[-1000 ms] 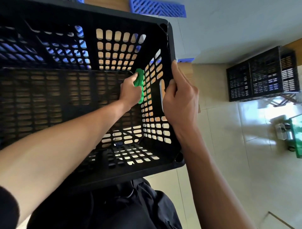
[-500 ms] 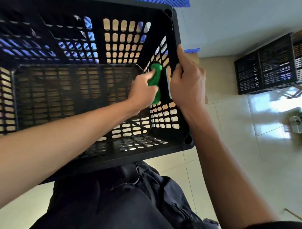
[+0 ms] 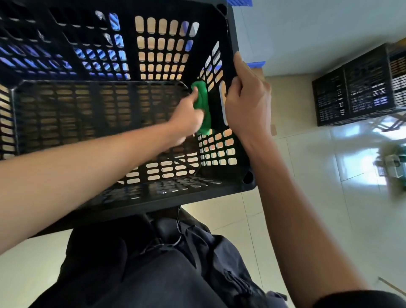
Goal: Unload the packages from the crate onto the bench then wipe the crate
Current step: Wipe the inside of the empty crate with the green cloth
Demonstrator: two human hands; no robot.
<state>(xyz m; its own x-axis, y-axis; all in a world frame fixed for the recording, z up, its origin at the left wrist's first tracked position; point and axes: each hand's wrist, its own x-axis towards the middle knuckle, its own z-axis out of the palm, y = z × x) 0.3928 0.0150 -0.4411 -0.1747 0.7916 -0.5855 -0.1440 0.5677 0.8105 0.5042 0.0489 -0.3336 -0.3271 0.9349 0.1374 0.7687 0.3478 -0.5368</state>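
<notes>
A black slotted plastic crate (image 3: pixel 153 197) fills the upper left of the head view, held in front of me with nothing inside it. My left hand (image 3: pixel 186 118) reaches into the crate and presses a green cloth (image 3: pixel 203 105) against the inner face of its right wall. My right hand (image 3: pixel 246 99) grips the crate's right rim beside the handle slot, thumb on the inside. No packages are visible.
Two more black crates (image 3: pixel 360 88) stand on the tiled floor at the right. A blue slotted piece (image 3: pixel 239 2) shows past the crate's top corner. A blurred green and white object (image 3: pixel 393 169) lies at the far right. My dark trousers (image 3: pixel 153 263) fill the bottom.
My left hand has slid the green cloth along the inside of the right wall, toward the handle slot. The right hand keeps its grip on the rim. The camera view has shifted slightly.
</notes>
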